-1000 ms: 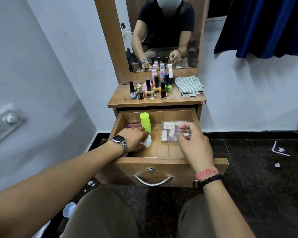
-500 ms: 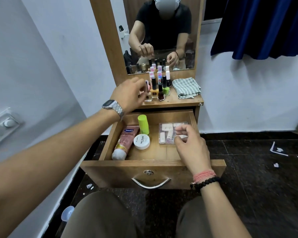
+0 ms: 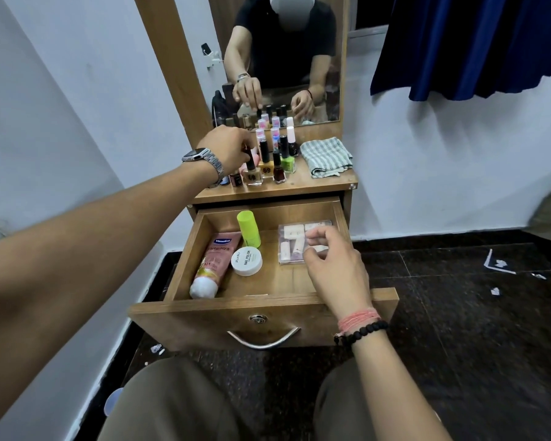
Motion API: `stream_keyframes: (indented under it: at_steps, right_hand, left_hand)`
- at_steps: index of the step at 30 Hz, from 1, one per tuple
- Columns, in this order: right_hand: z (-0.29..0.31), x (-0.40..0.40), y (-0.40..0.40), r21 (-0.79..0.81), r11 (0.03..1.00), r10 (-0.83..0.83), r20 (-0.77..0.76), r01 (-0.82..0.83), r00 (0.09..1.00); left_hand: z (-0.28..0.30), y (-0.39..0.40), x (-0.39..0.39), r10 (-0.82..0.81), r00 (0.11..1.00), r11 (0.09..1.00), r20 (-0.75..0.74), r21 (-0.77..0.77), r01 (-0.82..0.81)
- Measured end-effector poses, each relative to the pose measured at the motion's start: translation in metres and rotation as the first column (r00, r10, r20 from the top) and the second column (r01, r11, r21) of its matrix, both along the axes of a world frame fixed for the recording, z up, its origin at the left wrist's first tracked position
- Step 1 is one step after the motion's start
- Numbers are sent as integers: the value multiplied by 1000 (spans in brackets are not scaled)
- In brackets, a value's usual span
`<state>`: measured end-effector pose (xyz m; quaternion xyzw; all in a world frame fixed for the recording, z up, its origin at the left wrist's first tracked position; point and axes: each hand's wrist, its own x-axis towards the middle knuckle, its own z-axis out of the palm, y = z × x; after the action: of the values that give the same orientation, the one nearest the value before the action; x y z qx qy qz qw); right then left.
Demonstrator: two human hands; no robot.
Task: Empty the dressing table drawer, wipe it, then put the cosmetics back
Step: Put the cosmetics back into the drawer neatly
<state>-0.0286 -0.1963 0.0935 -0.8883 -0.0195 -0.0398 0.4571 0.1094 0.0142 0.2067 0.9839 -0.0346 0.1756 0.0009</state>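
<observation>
While a nail polish bottle (image 3: 254, 173) on the tabletop is pinched by the left hand (image 3: 228, 148) and the clear case (image 3: 299, 241) in the drawer (image 3: 261, 313) by the right hand (image 3: 334, 265), neighbouring bottles (image 3: 277, 151) could be toppled if brushed.

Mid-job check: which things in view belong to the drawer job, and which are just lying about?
Job: drawer, pink tube, green bottle, white jar, clear case, nail polish bottles, checked cloth.
Lying about: blue curtain, paper scraps on the floor, mirror.
</observation>
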Motion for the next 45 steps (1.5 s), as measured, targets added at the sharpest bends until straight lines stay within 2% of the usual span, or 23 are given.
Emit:
stream_keyframes:
  at_steps: [5,9,13,16,22,32,45]
  right_hand:
    - [0,0,0,-3,1000,-4,-3,4,1000]
    - [0,0,1,-4,1000,-5,-3,5,1000]
    - [3,-3,4,-37,999,2,8,-2,1000]
    - [3,-5,4,-46,999,-1,20,2,1000]
    - [4,-5,4,-52,999,3,10,-2,1000]
    - [3,-4,4,-36,999,2,0,-2,1000]
    - [6,-6,4,-49,999,14,-15,-14,1000]
  left_hand:
    - [3,2,-17,-65,996,996,56,-52,68]
    - [7,-2,-56,-218,962,975,167,-4,222]
    - [-19,-10,-77,-289,956,957,47,33,288]
    - [-47,-18,-72,-254,964,966,-74,37,257]
    - [-79,-19,-50,-111,981,983,-159,127,132]
    - [-104,-16,-34,-40,994,987,-103,153,55]
    - [-111,-19,-32,-35,999,941,2,336,33]
